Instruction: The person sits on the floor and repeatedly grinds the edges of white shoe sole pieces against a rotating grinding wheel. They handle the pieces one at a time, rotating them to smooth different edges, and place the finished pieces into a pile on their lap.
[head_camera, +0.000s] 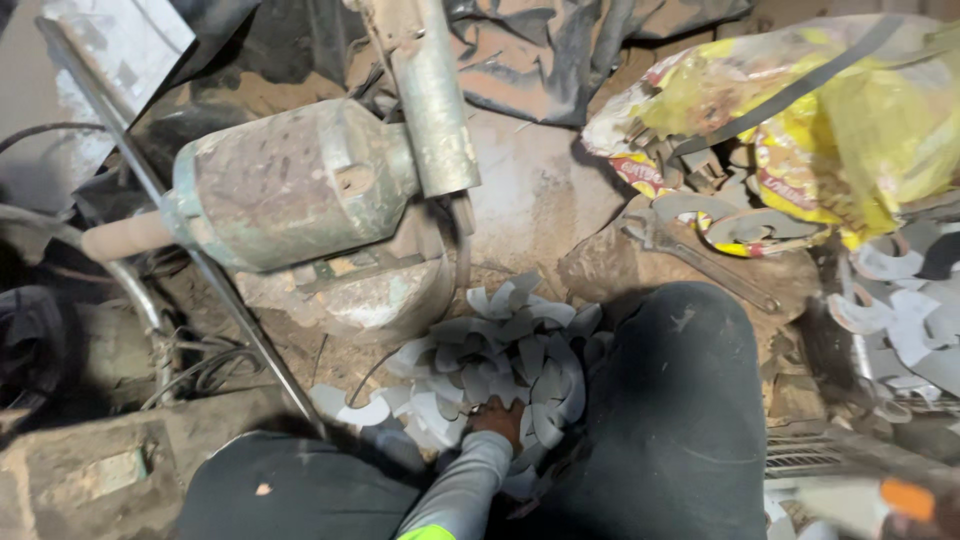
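Your fingers cannot be made out: your hand (497, 417) is reaching down into a heap of grey metal cutouts (500, 355), and the fingertips are buried among the pieces, so whether they are spread or pinching cannot be told. It is not clear which hand this is; a grey sleeve (462, 490) with a bright yellow-green band is running up from it. The heap of curved, crescent-like pieces is lying on the dirt floor between your knees, in dark trousers (675, 420). Just beyond it, an old greenish motor (285, 185) is sitting on a block. A wrench (690, 255) is lying to the right, near a yellow sack (850, 130) spilling more metal parts.
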